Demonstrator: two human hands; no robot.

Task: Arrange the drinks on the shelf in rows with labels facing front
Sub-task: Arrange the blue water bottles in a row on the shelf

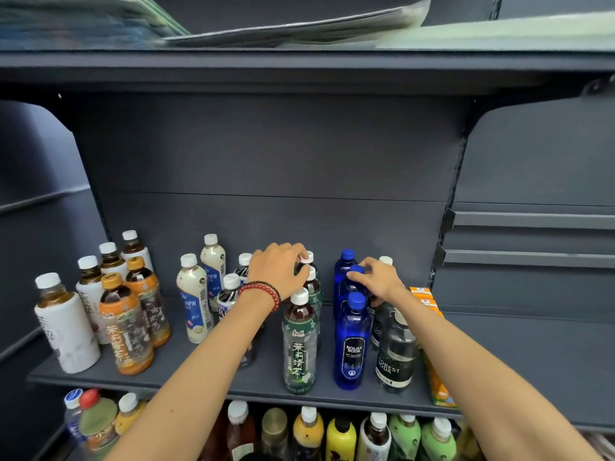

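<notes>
At the drinks shelf (206, 377), we reach into two half-built rows at once. Our left hand (278, 267), a red bead bracelet (263, 294) at the wrist, curls its fingers over the cap of the rear green tea bottle (307, 259), which stands at the back of its row in mid-shelf. Our right hand (379, 277) pinches the cap of the middle blue soda bottle (348, 289), second in the row just to the right. We judge the caps are the handhold because only the tops stand free among close-packed neighbours, and a twist there can turn a label forward without toppling the row. The front green tea bottle (299, 347) and the front blue soda bottle (352, 347) already show their labels. So does the dark soda bottle (396, 357) beside them, hard against the orange cartons (427, 302). To the left, the milky bottles (194, 301), the orange-labelled tea bottles (128, 327) and the white-sleeved bottles (66, 327) stand in looser lines with some labels angled off, so we reckon the job is only partly done
</notes>
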